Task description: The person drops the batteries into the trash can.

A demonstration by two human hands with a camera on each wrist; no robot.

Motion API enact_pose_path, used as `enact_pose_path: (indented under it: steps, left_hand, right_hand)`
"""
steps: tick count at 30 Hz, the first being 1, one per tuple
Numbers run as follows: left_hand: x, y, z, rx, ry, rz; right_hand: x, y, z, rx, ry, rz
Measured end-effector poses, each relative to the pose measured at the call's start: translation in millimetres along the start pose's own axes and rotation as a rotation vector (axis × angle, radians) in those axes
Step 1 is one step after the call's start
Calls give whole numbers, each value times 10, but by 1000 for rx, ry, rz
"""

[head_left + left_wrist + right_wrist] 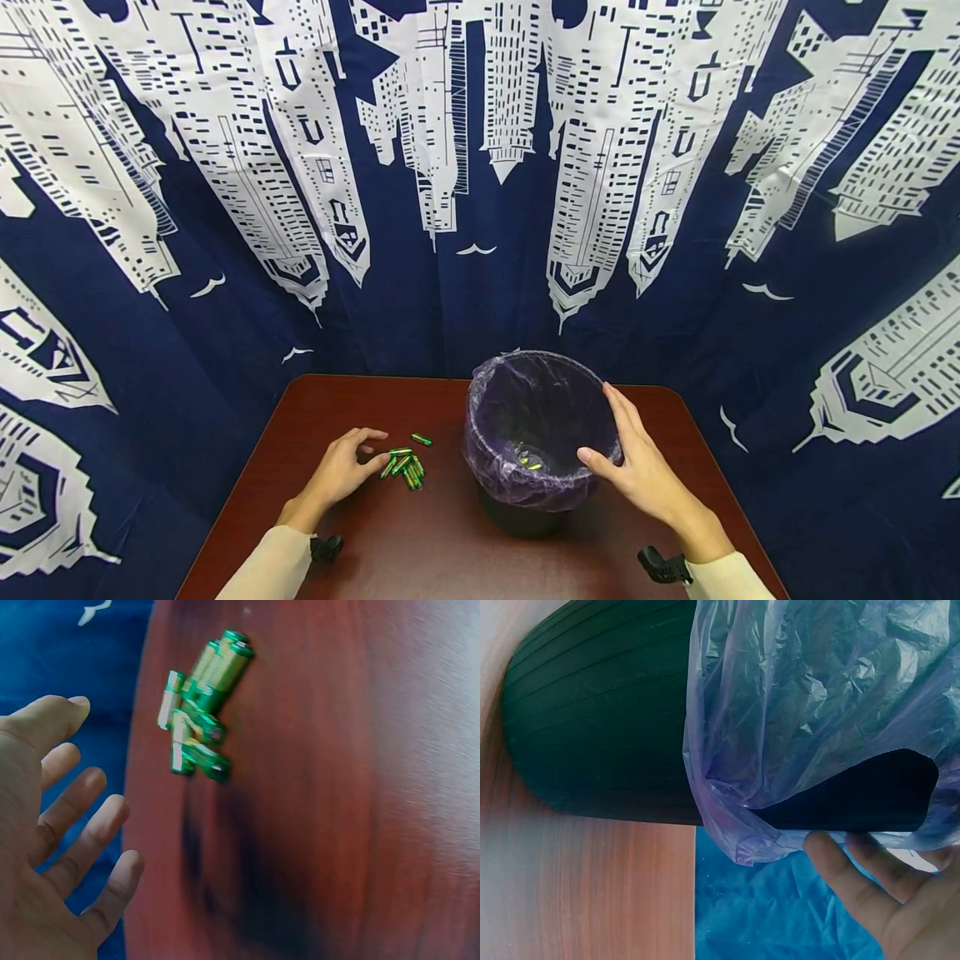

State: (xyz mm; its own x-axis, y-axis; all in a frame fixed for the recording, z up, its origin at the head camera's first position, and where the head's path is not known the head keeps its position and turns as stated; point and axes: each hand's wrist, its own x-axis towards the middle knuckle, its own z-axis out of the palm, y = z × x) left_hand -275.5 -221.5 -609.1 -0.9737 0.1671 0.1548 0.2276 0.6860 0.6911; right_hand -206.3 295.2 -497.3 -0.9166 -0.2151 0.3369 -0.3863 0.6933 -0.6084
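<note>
In the head view, the left hand [339,473] is relaxed and empty at lower left, thumb just beside a small pile of green batteries [402,467] on the surface [405,550]; taking an outer one should disturb the rest least. Right of centre, the right hand [647,475] lays straight fingers along the bin [517,518]'s rim, thumb over its mouth. The left wrist view shows the batteries clustered upper left of centre, where a low fingertip pinch would suit such smooth cylinders. In the right wrist view, fingertips meet the purple liner [750,712] at lower right; light pressure should steady the bin without tugging the film.
</note>
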Motion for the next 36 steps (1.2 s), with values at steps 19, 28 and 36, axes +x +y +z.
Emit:
enact_pose_path:
  steps: [19,28,36]
  left_hand:
    - [-70,-311,336,40,42,-90]
    - [-82,-320,415,88,62,-131]
    - [-105,-324,414,127,72,-126]
  right_hand:
    - [2,2,1,7,-4,2]
    - [-6,13,12,22,-4,-7]
    - [1,28,14,15,7,-17]
